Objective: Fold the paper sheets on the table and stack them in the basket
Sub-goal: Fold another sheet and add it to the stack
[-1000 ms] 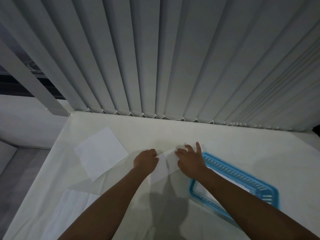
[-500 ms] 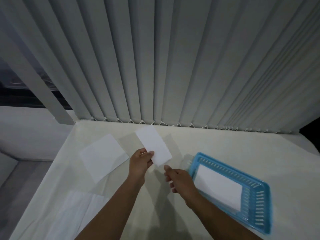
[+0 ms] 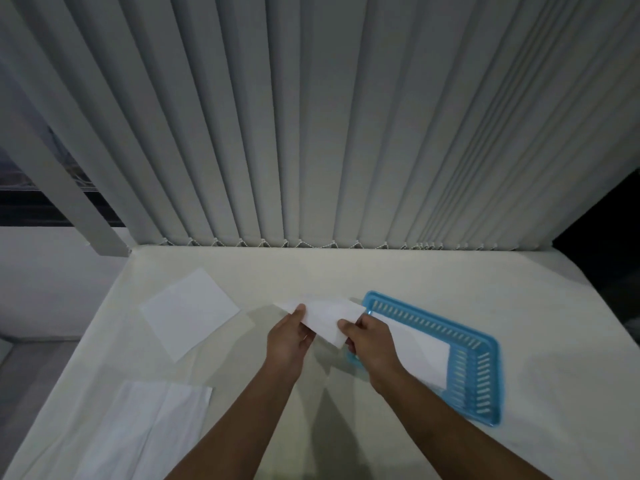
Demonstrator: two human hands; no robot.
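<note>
Both hands hold one folded paper sheet in the air, just left of the blue basket. Left hand pinches the sheet's left part, thumb on top, fingers curled beneath. Right hand pinches its near right corner, thumb on top, other fingers closed under the paper. Sheet is tilted, far right corner overlapping the basket's near-left rim in view; cannot tell if it touches the rim.

Basket sits flat on the white bench, slotted walls, angled. Inside it lies a white folded sheet, partly hidden by the right wrist.

Well left of the basket, a flat unfolded paper sheet lies on the bench, rotated like a diamond. Farther left and nearer the person than the basket, more white paper lies at the bench's near-left edge, creased lengthwise; cannot tell how many sheets.

Behind the basket, vertical blinds hang along the bench's far edge. Both forearms bare.
</note>
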